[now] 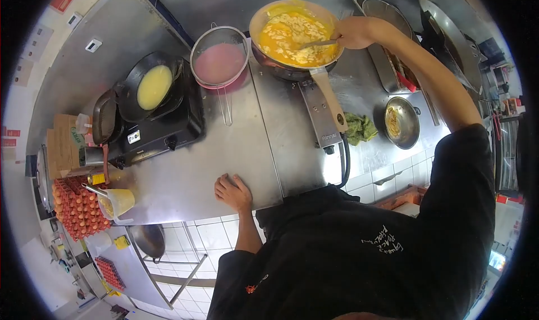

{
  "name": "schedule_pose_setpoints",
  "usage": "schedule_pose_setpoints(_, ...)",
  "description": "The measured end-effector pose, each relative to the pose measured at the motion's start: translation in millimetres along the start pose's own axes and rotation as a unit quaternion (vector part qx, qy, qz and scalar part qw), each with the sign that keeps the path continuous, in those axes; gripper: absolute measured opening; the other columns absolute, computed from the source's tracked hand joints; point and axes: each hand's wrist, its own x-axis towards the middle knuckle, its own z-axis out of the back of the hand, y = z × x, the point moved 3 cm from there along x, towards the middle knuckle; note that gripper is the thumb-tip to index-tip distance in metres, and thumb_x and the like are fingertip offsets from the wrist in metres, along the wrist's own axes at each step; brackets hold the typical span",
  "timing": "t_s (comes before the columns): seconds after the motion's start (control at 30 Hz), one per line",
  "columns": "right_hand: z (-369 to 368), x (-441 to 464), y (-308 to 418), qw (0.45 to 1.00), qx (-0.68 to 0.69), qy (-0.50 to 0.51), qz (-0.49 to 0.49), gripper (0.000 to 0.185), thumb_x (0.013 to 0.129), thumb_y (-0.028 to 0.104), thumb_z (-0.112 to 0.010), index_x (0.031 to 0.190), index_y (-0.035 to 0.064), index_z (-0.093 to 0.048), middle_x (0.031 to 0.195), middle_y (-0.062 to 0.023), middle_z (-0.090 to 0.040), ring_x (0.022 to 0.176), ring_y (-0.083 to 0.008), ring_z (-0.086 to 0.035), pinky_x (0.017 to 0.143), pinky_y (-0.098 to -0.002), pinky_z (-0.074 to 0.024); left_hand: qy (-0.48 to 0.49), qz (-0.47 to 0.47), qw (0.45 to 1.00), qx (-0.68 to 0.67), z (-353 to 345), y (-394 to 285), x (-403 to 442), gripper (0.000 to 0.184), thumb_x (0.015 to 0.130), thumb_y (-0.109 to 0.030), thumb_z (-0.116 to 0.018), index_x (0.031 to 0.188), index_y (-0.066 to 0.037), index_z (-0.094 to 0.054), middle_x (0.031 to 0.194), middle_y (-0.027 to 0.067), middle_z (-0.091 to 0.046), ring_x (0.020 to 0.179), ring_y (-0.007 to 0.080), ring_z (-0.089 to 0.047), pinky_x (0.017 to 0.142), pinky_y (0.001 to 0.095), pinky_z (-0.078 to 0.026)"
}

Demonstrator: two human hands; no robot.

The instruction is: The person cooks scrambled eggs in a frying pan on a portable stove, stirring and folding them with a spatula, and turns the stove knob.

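My right hand [355, 33] is closed round the handle end of a metal utensil [319, 43], whose other end lies in a yellow, lumpy egg-like mixture [281, 33]. That mixture fills a large pan [259, 17] with a wooden handle [328, 98], on a silver burner [321, 120]. Down at the front edge of the steel counter [224, 157], my left hand [233, 193] rests with its fingers apart and nothing in it. Left of the pan, a mesh strainer [220, 85] sits over a pink container [219, 63].
A black wok [130, 98] with pale yellow liquid stands on a black stove [188, 123] at left. Egg trays [78, 207] and a plastic jug [123, 201] are at lower left. Right of the burner lie a green cloth [360, 128] and a small pan [407, 130].
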Motion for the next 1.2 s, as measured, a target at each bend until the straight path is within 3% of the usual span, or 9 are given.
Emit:
schedule_pose_setpoints(0.3, 28.2, -51.4, 8.4, 1.0, 0.019, 0.012, -0.013, 0.037, 0.102, 0.025, -0.057, 0.127, 0.007, -0.078, 0.101, -0.0211, -0.079, 0.095, -0.0413, -0.076, 0.089, -0.0505, -0.0585, 0.0, 0.006, 1.0, -0.013, 2.9, 0.7, 0.1, 0.041, 0.106, -0.039, -0.061, 0.131, -0.008, -0.063, 0.138, 0.0163, -0.061, 0.136, 0.0378, -0.052, 0.117, 0.0566, -0.034)
schedule_pose_setpoints(0.4, 45.8, -69.1, 14.4, 0.999, 0.004, -0.022, 0.027, 0.035, 0.102, 0.025, -0.058, 0.123, 0.0065, -0.079, 0.097, -0.0206, -0.079, 0.092, -0.0408, -0.076, 0.087, -0.0508, -0.0583, -0.001, 0.003, 1.0, -0.012, 5.2, -1.7, 0.2, 0.041, 0.106, -0.039, -0.061, 0.132, -0.008, -0.063, 0.138, 0.0168, -0.061, 0.136, 0.0381, -0.052, 0.117, 0.0569, -0.034)
schedule_pose_setpoints(0.47, 56.8, -82.0, 24.0, 0.998, 0.027, -0.031, -0.043, 0.035, 0.102, 0.025, -0.058, 0.123, 0.0064, -0.079, 0.097, -0.021, -0.079, 0.092, -0.0409, -0.075, 0.086, -0.0507, -0.0582, 0.007, 0.007, 1.0, -0.015, 6.3, -2.2, -0.6, 0.042, 0.105, -0.039, -0.061, 0.132, -0.008, -0.063, 0.14, 0.018, -0.06, 0.137, 0.0386, -0.051, 0.118, 0.0572, -0.033)
schedule_pose_setpoints(0.7, 27.0, -69.9, 36.0, 0.998, -0.041, -0.019, -0.036, 0.035, 0.098, 0.018, -0.057, 0.122, 0.01, -0.081, 0.104, -0.0197, -0.081, 0.1, -0.0404, -0.078, 0.09, -0.0506, -0.0612, 0.009, 0.01, 1.0, -0.012, 2.0, 2.1, -1.3, 0.04, 0.106, -0.04, -0.061, 0.132, -0.008, -0.062, 0.138, 0.0171, -0.061, 0.137, 0.038, -0.051, 0.118, 0.0572, -0.034)
schedule_pose_setpoints(0.77, 13.7, -64.1, 28.9, 0.987, -0.1, -0.019, -0.122, 0.033, 0.096, 0.014, -0.059, 0.117, 0.0086, -0.083, 0.106, -0.0218, -0.081, 0.104, -0.0405, -0.079, 0.091, -0.0519, -0.0633, 0.002, 0.0, 1.0, -0.006, -2.2, 5.9, -2.2, 0.04, 0.106, -0.039, -0.061, 0.132, -0.009, -0.062, 0.138, 0.0167, -0.06, 0.136, 0.0378, -0.051, 0.118, 0.0571, -0.034)
schedule_pose_setpoints(0.87, -1.3, -52.5, 13.8, 0.979, -0.093, -0.056, -0.17, 0.031, 0.092, 0.008, -0.062, 0.117, 0.0028, -0.08, 0.11, -0.0233, -0.081, 0.107, -0.0395, -0.08, 0.087, -0.053, -0.0651, 0.002, 0.005, 1.0, -0.007, 0.9, 1.4, -1.3, 0.039, 0.106, -0.039, -0.061, 0.131, -0.009, -0.063, 0.138, 0.0165, -0.06, 0.136, 0.0375, -0.051, 0.117, 0.057, -0.033)
schedule_pose_setpoints(1.2, -15.6, 3.9, -13.4, 0.97, -0.044, -0.142, -0.194, 0.029, 0.095, 0.013, -0.066, 0.118, -0.0002, -0.078, 0.113, -0.0242, -0.08, 0.109, -0.042, -0.079, 0.09, -0.0524, -0.0646, 0.0, 0.004, 1.0, -0.01, 4.7, -2.3, -0.8, 0.04, 0.105, -0.038, -0.062, 0.13, -0.008, -0.063, 0.137, 0.0173, -0.061, 0.136, 0.0377, -0.052, 0.116, 0.0565, -0.034)
